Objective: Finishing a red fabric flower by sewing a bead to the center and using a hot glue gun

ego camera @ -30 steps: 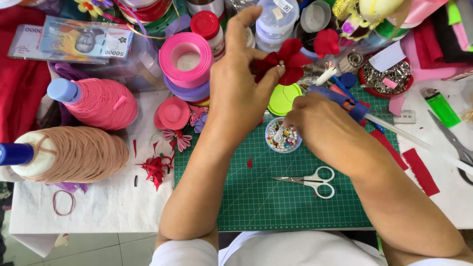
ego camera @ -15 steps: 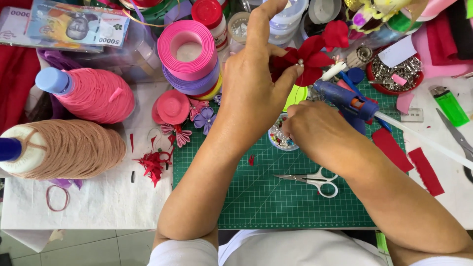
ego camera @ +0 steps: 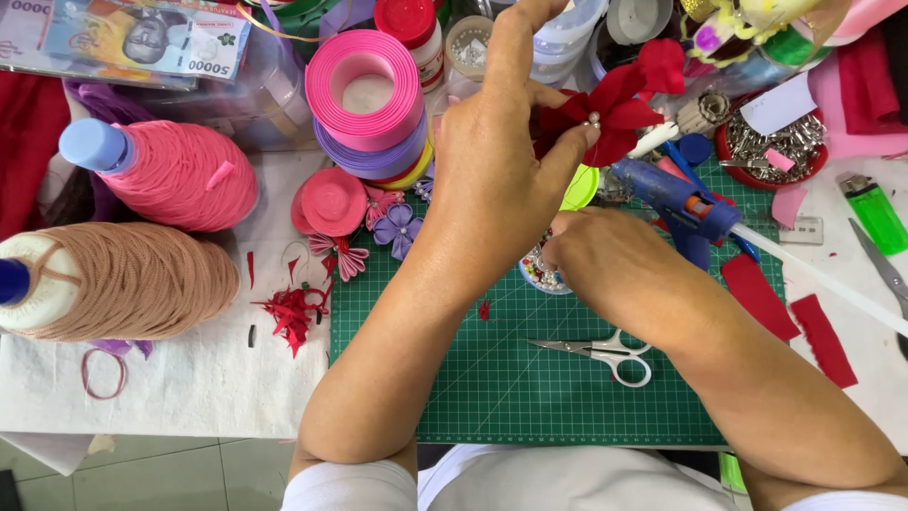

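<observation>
Counting two hands: left hand [ego camera: 492, 180], right hand [ego camera: 605, 270], one red flower [ego camera: 615, 104].

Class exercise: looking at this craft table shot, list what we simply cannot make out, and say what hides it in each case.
Head view:
- Small bead dish: mostly hidden by the right hand.
- Red fabric flower: its near side is covered by the left hand.
- Right fingertips: tucked under the hand, so any bead held is unseen.
- Glue gun: handle partly behind the right wrist.
- Banknote: cut off by the top edge.

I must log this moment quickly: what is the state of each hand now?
Left hand: closed, fingers pinching the red fabric flower.
Right hand: fingers curled at the small bead dish; whether it holds anything cannot be told.
</observation>
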